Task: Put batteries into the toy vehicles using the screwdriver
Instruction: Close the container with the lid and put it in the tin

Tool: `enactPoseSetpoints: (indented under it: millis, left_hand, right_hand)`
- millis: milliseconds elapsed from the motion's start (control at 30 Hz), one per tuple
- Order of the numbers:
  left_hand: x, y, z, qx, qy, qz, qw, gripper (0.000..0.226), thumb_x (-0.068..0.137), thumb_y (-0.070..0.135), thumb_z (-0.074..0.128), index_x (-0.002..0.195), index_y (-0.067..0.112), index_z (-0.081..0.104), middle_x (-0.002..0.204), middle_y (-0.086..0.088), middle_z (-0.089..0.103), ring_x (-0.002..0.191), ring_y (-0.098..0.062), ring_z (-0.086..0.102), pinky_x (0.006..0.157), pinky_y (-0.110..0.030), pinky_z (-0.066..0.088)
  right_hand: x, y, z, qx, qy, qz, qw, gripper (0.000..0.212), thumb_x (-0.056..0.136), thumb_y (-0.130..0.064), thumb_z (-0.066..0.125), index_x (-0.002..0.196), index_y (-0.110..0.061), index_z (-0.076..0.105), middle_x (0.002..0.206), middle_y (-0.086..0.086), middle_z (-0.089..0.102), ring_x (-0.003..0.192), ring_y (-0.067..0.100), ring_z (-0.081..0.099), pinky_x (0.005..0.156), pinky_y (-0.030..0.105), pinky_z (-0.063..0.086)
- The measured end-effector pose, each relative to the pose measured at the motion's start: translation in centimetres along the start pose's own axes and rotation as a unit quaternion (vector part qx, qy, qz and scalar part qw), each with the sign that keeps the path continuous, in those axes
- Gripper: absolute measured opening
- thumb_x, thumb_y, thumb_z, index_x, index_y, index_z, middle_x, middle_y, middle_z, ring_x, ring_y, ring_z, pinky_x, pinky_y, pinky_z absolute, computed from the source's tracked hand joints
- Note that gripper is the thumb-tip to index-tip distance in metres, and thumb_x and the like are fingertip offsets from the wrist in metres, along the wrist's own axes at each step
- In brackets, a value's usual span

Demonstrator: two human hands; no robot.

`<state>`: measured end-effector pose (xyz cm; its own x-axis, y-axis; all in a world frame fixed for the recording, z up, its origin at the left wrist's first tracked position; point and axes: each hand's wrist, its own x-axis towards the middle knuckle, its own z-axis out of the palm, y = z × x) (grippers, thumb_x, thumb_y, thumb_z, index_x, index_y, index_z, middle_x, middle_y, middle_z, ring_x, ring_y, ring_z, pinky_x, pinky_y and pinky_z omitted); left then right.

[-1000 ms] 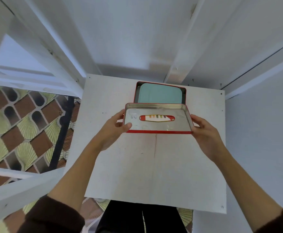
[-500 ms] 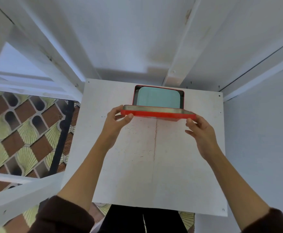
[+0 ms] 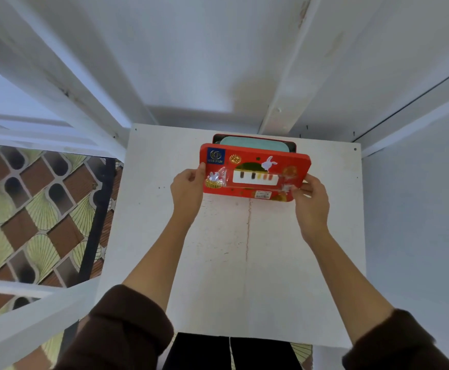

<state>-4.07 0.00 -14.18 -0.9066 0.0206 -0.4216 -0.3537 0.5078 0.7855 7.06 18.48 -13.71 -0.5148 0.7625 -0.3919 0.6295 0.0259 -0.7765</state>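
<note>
White board tabletop (image 3: 244,263) fills the centre of the head view, boxed by white painted beams, with patterned floor tiles (image 3: 31,209) visible at 9 o'clock.

Item held: red tin lid (image 3: 255,173), printed face towards the camera, long axis running 9 to 3 o'clock, tilted slightly. Left hand (image 3: 188,186) pinches its 9 o'clock short edge, thumb on the printed face. Right hand (image 3: 311,201) pinches the 3 o'clock lower corner, fingers curled behind. Both hands are about equally placed; neither is free.

Tin base (image 3: 255,142) sits on the table at 12 o'clock, directly behind the lid and largely hidden by it. A pale teal insert (image 3: 252,143) shows inside. No vehicles, batteries or screwdriver are visible.

Assessment: the task is at its opening stage. The contents lie beyond the lid, so the lid probably needs setting aside on the bare board towards 6 o'clock before either hand can reach in.
</note>
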Motion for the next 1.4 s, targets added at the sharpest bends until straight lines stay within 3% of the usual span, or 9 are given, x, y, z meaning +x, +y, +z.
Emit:
enactPoseSetpoints:
  millis: [167, 367, 533, 667, 833, 1000, 1067, 1167, 1400]
  left_hand:
    - [1.4, -0.2, 1.8, 0.069, -0.038, 0.012, 0.997, 0.034, 0.103, 0.028, 0.042, 0.115, 0.005, 0.063, 0.098, -0.006, 0.067, 0.066, -0.007, 0.057, 0.053, -0.002, 0.040]
    - [2.6, -0.2, 2.8, 0.148, -0.047, 0.032, 0.987, 0.037, 0.103, 0.024, 0.041, 0.134, 0.007, 0.052, 0.127, -0.014, 0.054, 0.109, -0.020, 0.055, 0.089, -0.023, 0.042]
    - [3.9, -0.7, 3.6, 0.156, -0.041, 0.044, 0.986, 0.037, 0.101, 0.023, 0.045, 0.134, 0.007, 0.050, 0.129, -0.012, 0.051, 0.114, -0.020, 0.053, 0.089, -0.023, 0.042]
    - [4.7, -1.5, 4.2, 0.122, -0.047, 0.064, 0.989, 0.041, 0.098, 0.026, 0.051, 0.137, 0.012, 0.044, 0.134, -0.008, 0.046, 0.114, -0.016, 0.051, 0.085, -0.020, 0.042]
    - [6.9, -2.0, 4.4, -0.006, -0.074, 0.023, 0.997, 0.037, 0.099, 0.029, 0.049, 0.133, 0.014, 0.050, 0.128, -0.003, 0.059, 0.097, -0.009, 0.060, 0.070, -0.011, 0.049]
    - [9.0, -1.7, 5.4, -0.082, -0.066, -0.031, 0.994, 0.037, 0.097, 0.037, 0.050, 0.130, 0.018, 0.052, 0.120, -0.001, 0.064, 0.086, -0.010, 0.066, 0.071, -0.021, 0.056]
    - [9.6, -1.4, 5.7, -0.103, -0.092, -0.037, 0.990, 0.039, 0.097, 0.038, 0.050, 0.133, 0.023, 0.048, 0.121, 0.002, 0.062, 0.088, -0.011, 0.067, 0.063, -0.016, 0.055]
    - [10.2, -1.2, 5.7, -0.151, -0.132, -0.068, 0.977, 0.037, 0.098, 0.036, 0.048, 0.133, 0.027, 0.046, 0.117, 0.005, 0.063, 0.088, -0.013, 0.069, 0.061, -0.019, 0.056]
    - [11.0, -1.5, 5.3, -0.163, -0.183, -0.055, 0.968, 0.030, 0.099, 0.031, 0.047, 0.129, 0.026, 0.046, 0.111, 0.005, 0.065, 0.088, -0.013, 0.070, 0.066, -0.025, 0.058]
  right_hand:
    - [1.6, 0.8, 1.4, -0.052, -0.015, 0.013, 0.998, 0.036, 0.094, -0.025, 0.050, 0.129, -0.020, 0.047, 0.124, 0.006, 0.048, 0.111, 0.022, 0.053, 0.096, 0.038, 0.045]
    - [4.5, 1.1, 2.1, -0.096, -0.035, -0.008, 0.995, 0.040, 0.095, -0.027, 0.050, 0.132, -0.016, 0.045, 0.123, 0.009, 0.042, 0.113, 0.022, 0.050, 0.089, 0.027, 0.044]
    - [6.3, 0.7, 2.7, -0.132, -0.019, -0.026, 0.991, 0.044, 0.094, -0.024, 0.051, 0.135, -0.015, 0.041, 0.129, 0.009, 0.041, 0.120, 0.021, 0.046, 0.094, 0.032, 0.045]
    - [7.1, 1.2, 2.9, -0.165, -0.034, -0.060, 0.984, 0.048, 0.094, -0.029, 0.050, 0.138, -0.018, 0.034, 0.134, 0.009, 0.037, 0.123, 0.023, 0.042, 0.095, 0.035, 0.045]
    - [8.3, 0.7, 2.5, -0.116, -0.088, -0.066, 0.987, 0.054, 0.093, -0.032, 0.049, 0.141, -0.025, 0.025, 0.139, 0.005, 0.041, 0.120, 0.021, 0.047, 0.093, 0.038, 0.046]
    - [9.7, 1.3, 2.7, -0.015, -0.115, -0.037, 0.993, 0.054, 0.094, -0.035, 0.046, 0.141, -0.030, 0.022, 0.125, -0.008, 0.041, 0.104, 0.010, 0.052, 0.068, 0.016, 0.049]
    - [10.6, 1.7, 2.9, 0.029, -0.130, 0.012, 0.991, 0.055, 0.089, -0.050, 0.043, 0.139, -0.031, 0.029, 0.128, -0.004, 0.044, 0.105, 0.015, 0.057, 0.070, 0.023, 0.055]
    - [12.2, 2.0, 3.0, 0.077, -0.182, 0.081, 0.977, 0.080, 0.067, -0.078, 0.050, 0.132, -0.032, 0.039, 0.132, 0.005, 0.047, 0.107, 0.024, 0.061, 0.085, 0.045, 0.054]
    - [13.1, 3.0, 3.3, 0.101, -0.211, 0.078, 0.969, 0.072, 0.073, -0.071, 0.053, 0.129, -0.028, 0.037, 0.128, 0.005, 0.051, 0.101, 0.021, 0.064, 0.081, 0.042, 0.056]
